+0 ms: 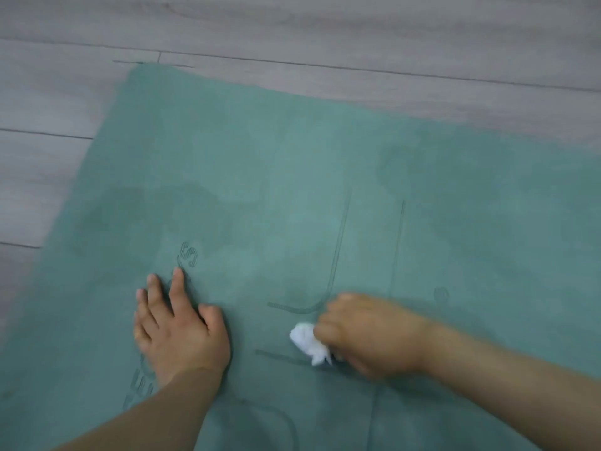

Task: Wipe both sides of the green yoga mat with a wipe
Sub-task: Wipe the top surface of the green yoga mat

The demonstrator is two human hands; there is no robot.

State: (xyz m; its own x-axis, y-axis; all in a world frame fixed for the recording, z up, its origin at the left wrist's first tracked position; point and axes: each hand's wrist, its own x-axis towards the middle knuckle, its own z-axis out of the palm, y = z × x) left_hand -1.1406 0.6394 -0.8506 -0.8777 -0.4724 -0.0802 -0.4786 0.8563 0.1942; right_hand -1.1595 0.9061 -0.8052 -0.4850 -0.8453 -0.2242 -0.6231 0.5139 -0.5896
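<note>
The white wipe (310,344) is bunched up on the green yoga mat (292,177), sticking out at about 9 o'clock from your right hand (367,333), whose fingers are curled tight around it. Your left hand (177,323) sits off at 9 o'clock from the wipe, fingers spread flat, pressing the mat down. The mat lies flat on the grey wood floor (292,34), printed lines facing up.

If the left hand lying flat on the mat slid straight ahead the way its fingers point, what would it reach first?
The left hand points up the green yoga mat. It would first cross the printed round logo just past its fingertips, then bare mat, then probably the grey wood-plank floor.
</note>
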